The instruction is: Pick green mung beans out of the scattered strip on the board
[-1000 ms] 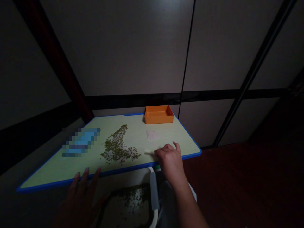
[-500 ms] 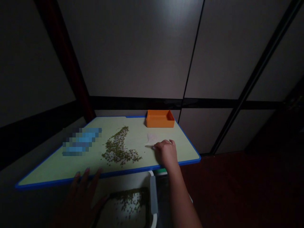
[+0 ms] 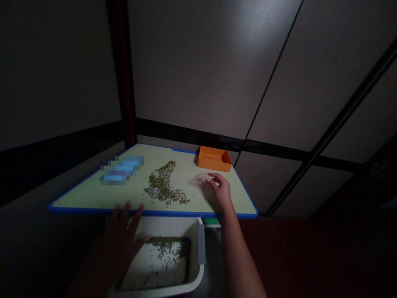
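Note:
My right hand (image 3: 221,189) is over the right part of a pale board (image 3: 108,196). Its thumb and fingers pinch a small translucent whitish-pink thing (image 3: 202,180), blurred, whose kind I cannot make out. Left of it lies a curved scatter of small green grains (image 3: 163,184), mixed with paler bits. My left hand (image 3: 120,236), dim in shadow, has its fingers spread at the board's blue front edge and holds nothing. Below it stands a white basin (image 3: 200,275) with more dark green grains inside.
An orange open box (image 3: 214,162) sits at the board's back right. A blue pixelated patch (image 3: 122,169) covers something on the left. Grey panels (image 3: 198,70) rise behind the board, and a dark red floor (image 3: 288,256) lies to the right.
My right hand has moved up and away from me, onto the whitish-pink thing that lay flat before. My left hand stays spread by the board's edge. The camera view has tilted.

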